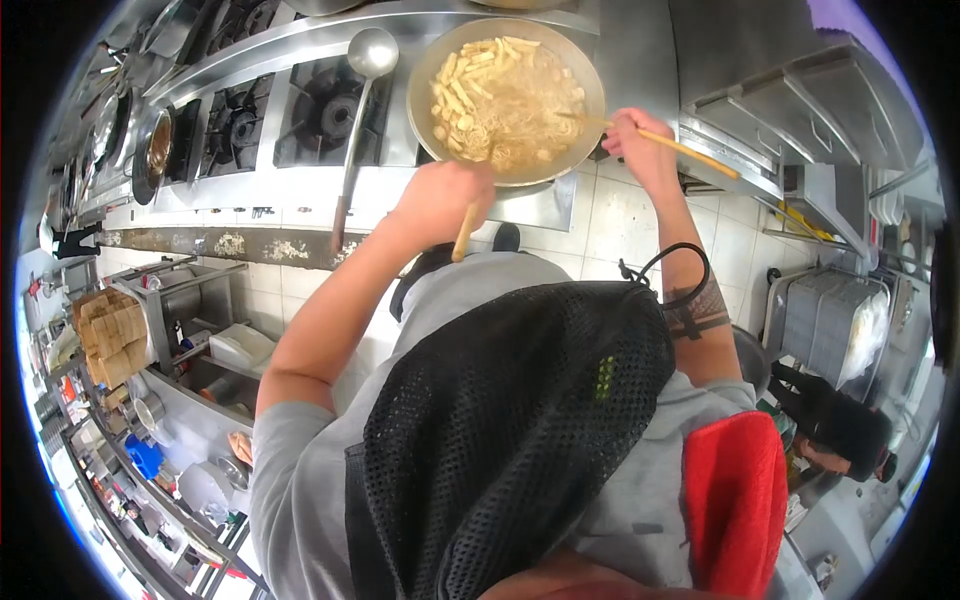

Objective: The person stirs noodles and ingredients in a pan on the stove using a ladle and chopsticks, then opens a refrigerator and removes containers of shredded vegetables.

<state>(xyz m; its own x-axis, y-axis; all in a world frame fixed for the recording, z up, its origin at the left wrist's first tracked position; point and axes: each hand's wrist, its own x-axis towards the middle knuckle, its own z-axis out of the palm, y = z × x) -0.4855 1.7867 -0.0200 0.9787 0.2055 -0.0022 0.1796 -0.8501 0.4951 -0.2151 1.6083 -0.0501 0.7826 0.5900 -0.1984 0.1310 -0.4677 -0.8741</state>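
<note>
Well, my left fingers (478,180) grip the left handle (464,235), my right fingers (622,124) the right handle (695,156); hard stirring could slop noodles (513,152) from the pan (577,60).

The left grip (440,200) holds a smooth wooden stick (465,232); the right grip (640,145) holds a second stick (690,152), also smooth wood. Ahead, between the grips, is a dull metal pan (422,80). Left of the left grip are a glossy metal ladle (373,52) and matt metal grates (310,120). Behind both grips: a matt cloth shirt (300,480), open-holed mesh (510,390) and a fuzzy towel (735,500).
</note>
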